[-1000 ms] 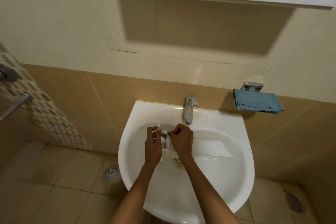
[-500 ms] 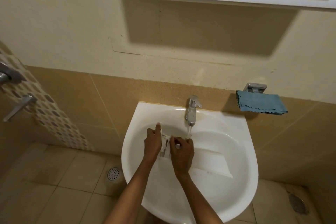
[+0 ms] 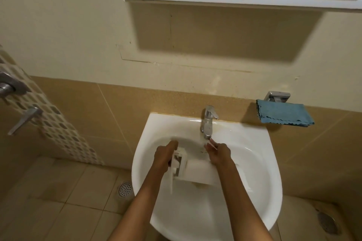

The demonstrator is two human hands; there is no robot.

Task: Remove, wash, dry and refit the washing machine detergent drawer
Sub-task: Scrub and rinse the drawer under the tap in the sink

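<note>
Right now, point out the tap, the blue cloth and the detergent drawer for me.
tap (image 3: 208, 123): head view, on its chrome body.
blue cloth (image 3: 284, 112): head view, middle of the folded fabric.
detergent drawer (image 3: 197, 170): head view, on its white side.

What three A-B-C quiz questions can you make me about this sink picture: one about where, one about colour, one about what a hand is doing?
1. Where is the white detergent drawer?
A) in the sink
B) on the floor
C) on the shelf

2. What colour is the cloth on the wall holder?
A) red
B) blue
C) yellow

3. What is the left hand doing?
A) hanging free
B) gripping the drawer's end
C) turning the tap

Answers:
1 A, the drawer lies across the basin.
2 B, the folded cloth is blue.
3 B, its fingers curl round the drawer's left end.
</note>
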